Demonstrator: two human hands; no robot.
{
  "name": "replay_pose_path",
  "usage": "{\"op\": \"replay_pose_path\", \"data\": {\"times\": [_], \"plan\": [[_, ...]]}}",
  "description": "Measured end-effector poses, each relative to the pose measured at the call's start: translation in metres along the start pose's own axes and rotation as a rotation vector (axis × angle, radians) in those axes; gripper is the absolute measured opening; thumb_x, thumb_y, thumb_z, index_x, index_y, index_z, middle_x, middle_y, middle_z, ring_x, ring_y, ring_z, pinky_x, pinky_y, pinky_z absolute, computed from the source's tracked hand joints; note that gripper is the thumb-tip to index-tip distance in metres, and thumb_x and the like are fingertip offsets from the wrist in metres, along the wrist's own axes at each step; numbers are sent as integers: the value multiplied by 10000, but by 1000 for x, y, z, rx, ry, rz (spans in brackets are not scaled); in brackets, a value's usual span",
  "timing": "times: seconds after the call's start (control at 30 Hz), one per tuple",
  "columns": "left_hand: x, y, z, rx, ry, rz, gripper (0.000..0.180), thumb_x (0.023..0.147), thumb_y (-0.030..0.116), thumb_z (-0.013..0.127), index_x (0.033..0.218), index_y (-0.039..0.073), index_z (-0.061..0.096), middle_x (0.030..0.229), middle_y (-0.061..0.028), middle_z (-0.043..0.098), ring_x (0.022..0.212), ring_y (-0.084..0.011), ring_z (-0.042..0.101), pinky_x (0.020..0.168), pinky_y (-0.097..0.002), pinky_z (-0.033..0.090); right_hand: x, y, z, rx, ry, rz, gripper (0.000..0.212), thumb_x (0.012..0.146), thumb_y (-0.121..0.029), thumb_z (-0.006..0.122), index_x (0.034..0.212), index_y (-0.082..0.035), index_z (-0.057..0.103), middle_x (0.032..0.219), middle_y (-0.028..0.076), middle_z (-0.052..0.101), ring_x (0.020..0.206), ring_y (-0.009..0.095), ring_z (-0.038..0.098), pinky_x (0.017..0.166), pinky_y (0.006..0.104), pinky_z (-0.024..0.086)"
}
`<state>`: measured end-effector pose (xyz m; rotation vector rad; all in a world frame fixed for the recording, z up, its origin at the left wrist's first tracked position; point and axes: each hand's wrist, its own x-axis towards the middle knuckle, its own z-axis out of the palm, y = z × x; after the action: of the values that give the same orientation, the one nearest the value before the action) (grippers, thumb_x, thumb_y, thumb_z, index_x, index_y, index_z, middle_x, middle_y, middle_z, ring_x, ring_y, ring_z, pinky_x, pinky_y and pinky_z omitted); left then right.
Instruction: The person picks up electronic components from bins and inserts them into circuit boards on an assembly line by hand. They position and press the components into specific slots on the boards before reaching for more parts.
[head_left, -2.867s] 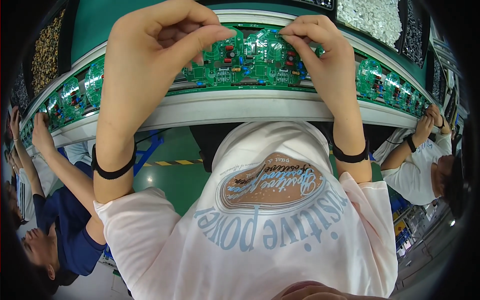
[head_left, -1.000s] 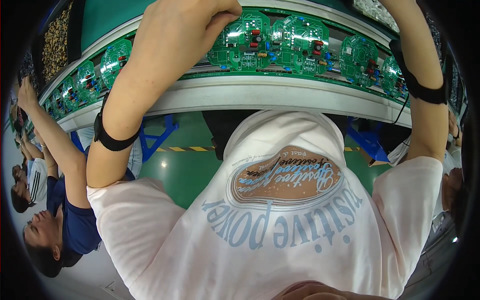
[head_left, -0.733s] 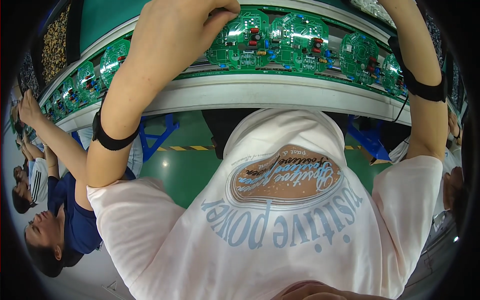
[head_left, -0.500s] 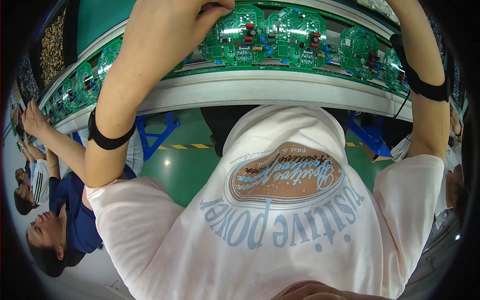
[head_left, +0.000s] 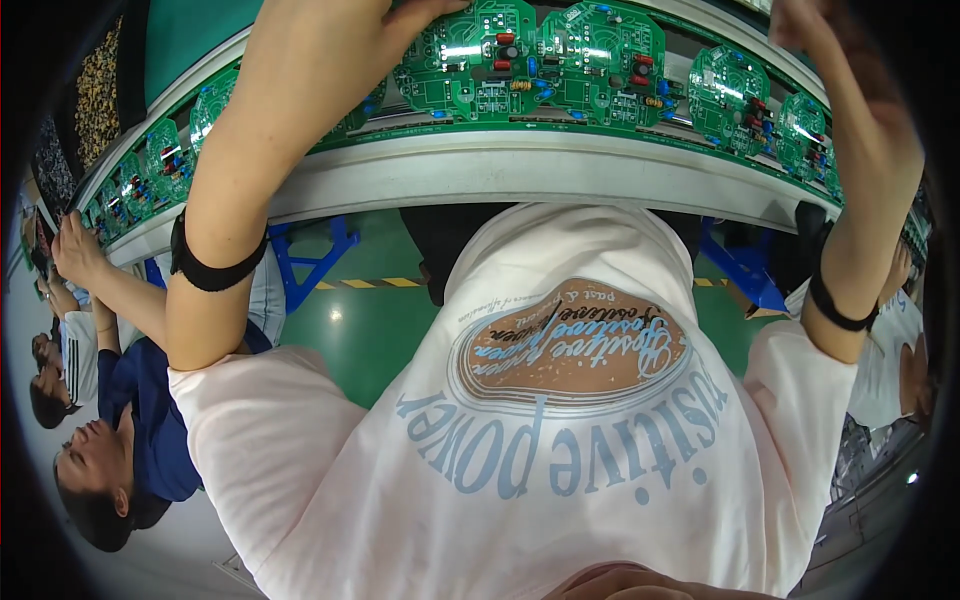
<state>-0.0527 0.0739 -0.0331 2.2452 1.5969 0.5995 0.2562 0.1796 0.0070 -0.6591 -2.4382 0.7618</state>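
Note:
My left hand (head_left: 335, 60) reaches over the row of green circuit boards at the upper edge. Its thumb points right, above a rounded circuit board (head_left: 465, 70) with red, black and blue components. The other fingers are cut off by the picture's edge, so whatever they may hold stays hidden. At the upper right my right hand (head_left: 865, 110) is raised near the rail's far right end, its fingers smeared by motion. Between the hands lie a second board (head_left: 603, 65) and a third board (head_left: 728, 98), fitted with similar components.
A pale metal rail edge (head_left: 520, 170) runs along the near side of the boards. Beyond, at upper left, stands a dark bin (head_left: 103, 85) of small yellowish parts. A co-worker in a navy top (head_left: 160, 430) works at my left. Blue supports (head_left: 318, 262) stand below the rail.
My right hand has come into view at the upper right, its forearm drawn back toward me. The boards sit slightly farther right. My left hand has shifted a little upward.

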Motion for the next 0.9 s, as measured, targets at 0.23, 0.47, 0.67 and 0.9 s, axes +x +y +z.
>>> {"op": "replay_pose_path", "data": {"times": [0.23, 0.47, 0.67, 0.9], "plan": [[-1, -1, -3, 14, -23, -13, 90, 821, -10, 750, 905, 4, 719, 913, -116, 703, 784, -313, 694, 693, -368, 554, -53, 12, 22, 399, 10, 232, 225, 1067, -57, 571, 1220, 65, 683, 984, 82, 689, 878, 143, 644, 804, 265, 519], [0, -2, -6, 60, 1, 41, 96, 823, 3, 750, 911, 13, 714, 912, -107, 696, 793, -310, 694, 686, -376, 557, -64, 19, 45, 751, 121, 413, 267, 1086, -103, 536, 1248, 60, 671, 991, 71, 680, 861, 136, 635, 778, 253, 500], [9, -35, 41, -614, 392, 474, 98, 828, 21, 744, 918, 32, 708, 928, -92, 692, 801, -308, 694, 693, -388, 565, -60, 21, 60, 932, 140, 497, 290, 1091, -122, 519, 1266, 58, 665, 1013, 67, 685, 871, 138, 645, 797, 262, 516], [17, -34, 53, -648, 583, 629, 102, 831, 26, 740, 928, 29, 710, 938, -91, 691, 804, -304, 693, 690, -384, 566, -62, 16, 60, 866, 142, 486, 273, 1069, -96, 558, 1269, 55, 665, 1059, 99, 728, 936, 151, 699, 862, 284, 556]]}}
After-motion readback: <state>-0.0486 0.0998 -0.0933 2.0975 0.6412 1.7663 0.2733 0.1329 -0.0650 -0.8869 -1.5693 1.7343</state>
